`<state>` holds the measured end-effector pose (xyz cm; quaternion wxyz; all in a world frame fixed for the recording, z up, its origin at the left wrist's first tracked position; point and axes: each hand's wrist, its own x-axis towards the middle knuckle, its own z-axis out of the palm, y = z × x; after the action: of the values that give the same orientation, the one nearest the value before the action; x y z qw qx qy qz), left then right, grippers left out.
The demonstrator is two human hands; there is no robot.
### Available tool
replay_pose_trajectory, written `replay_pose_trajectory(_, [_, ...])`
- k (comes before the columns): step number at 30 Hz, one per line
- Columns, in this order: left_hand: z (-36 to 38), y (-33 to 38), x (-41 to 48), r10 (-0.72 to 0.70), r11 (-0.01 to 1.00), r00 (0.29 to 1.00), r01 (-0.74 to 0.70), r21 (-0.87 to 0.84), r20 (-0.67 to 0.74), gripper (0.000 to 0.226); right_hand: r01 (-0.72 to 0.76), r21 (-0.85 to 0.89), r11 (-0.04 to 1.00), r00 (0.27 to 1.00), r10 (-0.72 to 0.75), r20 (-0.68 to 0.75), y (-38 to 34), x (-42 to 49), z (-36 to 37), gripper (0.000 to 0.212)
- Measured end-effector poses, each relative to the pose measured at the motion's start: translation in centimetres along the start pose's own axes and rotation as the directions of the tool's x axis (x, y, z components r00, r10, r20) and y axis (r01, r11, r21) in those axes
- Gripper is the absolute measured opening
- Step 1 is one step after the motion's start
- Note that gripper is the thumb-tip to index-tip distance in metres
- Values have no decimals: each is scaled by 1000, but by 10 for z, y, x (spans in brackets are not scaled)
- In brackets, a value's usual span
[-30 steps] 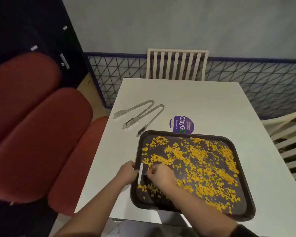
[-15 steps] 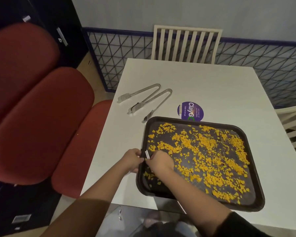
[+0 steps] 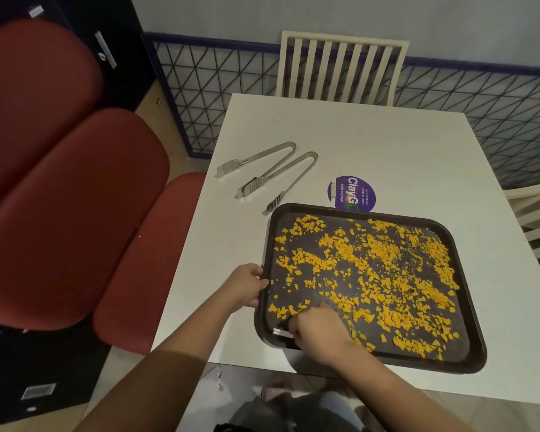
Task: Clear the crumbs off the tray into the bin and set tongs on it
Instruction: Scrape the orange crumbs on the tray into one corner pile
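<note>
At the near left corner of the tray point(image 3: 469, 307), the right hand point(image 3: 318, 328) now has its fingers curled around a small white strip point(image 3: 282, 332); what this strip is exactly, I cannot tell. A moment ago this hand was further up along the left rim with the strip standing upright, so it has come down towards the person. The left hand point(image 3: 247, 288) keeps its grip on the left rim. The tray lies on the white table point(image 3: 387, 145), close to its near edge, and orange crumbs point(image 3: 371, 269) cover almost all of it, so the clearing has, I think, only begun. Two tongs point(image 3: 251, 186) wait on the table just beyond the tray's far left corner. A bin I cannot make out with certainty.
</note>
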<state>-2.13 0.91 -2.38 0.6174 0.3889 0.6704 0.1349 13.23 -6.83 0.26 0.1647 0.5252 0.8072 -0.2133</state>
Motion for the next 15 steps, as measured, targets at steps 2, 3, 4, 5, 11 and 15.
replay_pose_trajectory(2, [0,0,-2,0,1000,1000,0,7,0,12,26,-6,1000,999,-26,-36,-1,3,2,20])
replay_pose_trajectory(3, [-1,1,-2,-2,1000,1000,2,8,-1,13,31,-8,999,998,-31,-62,-2,5,2,20])
replay_pose_trajectory(4, [-1,1,-2,-3,1000,1000,3,5,-1,13,27,-18,999,996,-29,-83,-3,9,3,20])
replay_pose_trajectory(5, [-1,1,-2,-4,1000,1000,4,-2,2,14,20,-40,999,994,-24,-104,-4,12,3,19])
replay_pose_trajectory(11, [-1,0,-1,-9,1000,1000,9,2,4,23,-146,-107,984,973,123,-195,5,37,-19,18])
replay_pose_trajectory(15, [0,-3,4,-24,1000,1000,24,-12,9,20,-259,-35,965,945,246,-217,30,44,-32,20])
